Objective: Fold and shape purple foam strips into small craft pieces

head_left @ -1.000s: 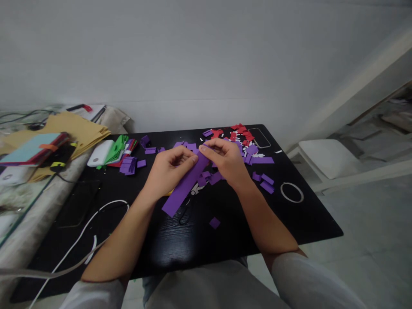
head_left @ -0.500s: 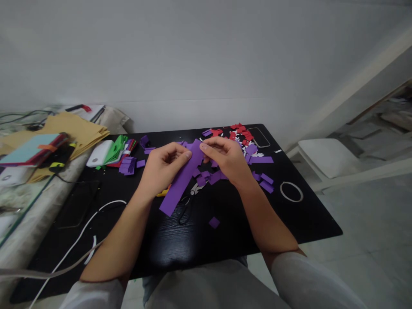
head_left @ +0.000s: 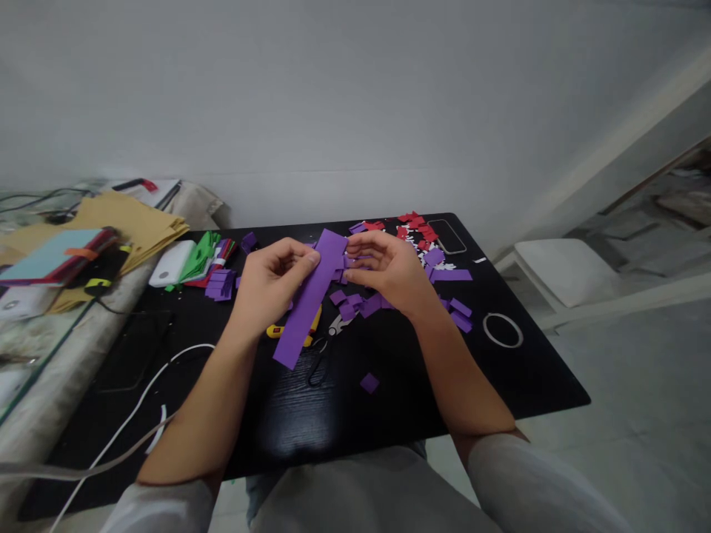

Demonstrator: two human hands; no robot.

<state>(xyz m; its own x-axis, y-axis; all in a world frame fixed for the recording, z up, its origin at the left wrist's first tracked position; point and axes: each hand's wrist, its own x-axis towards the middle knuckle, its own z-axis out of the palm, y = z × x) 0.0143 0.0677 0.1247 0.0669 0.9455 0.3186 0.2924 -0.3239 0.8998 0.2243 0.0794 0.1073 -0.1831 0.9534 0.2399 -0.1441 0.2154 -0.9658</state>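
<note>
A long purple paper strip slants in the air above the black table. My left hand pinches its left edge between thumb and fingers. Beside the strip's upper right edge is my right hand, thumb and fingers apart; whether its fingertips touch the paper I cannot tell. Under the strip lie a yellow utility knife and scissors with dark handles, both partly hidden. Small cut purple pieces are scattered below my right hand. A single purple square lies nearer the front edge.
Left on the table are a purple paper stack, folded green paper and a white device. Red scraps and white bits lie back right, a pale ring at right. A white cable crosses the left side.
My right thumb and fingers have come off the strip's upper end and spread apart. The strip and my left hand have shifted slightly left, uncovering more of the yellow knife.
</note>
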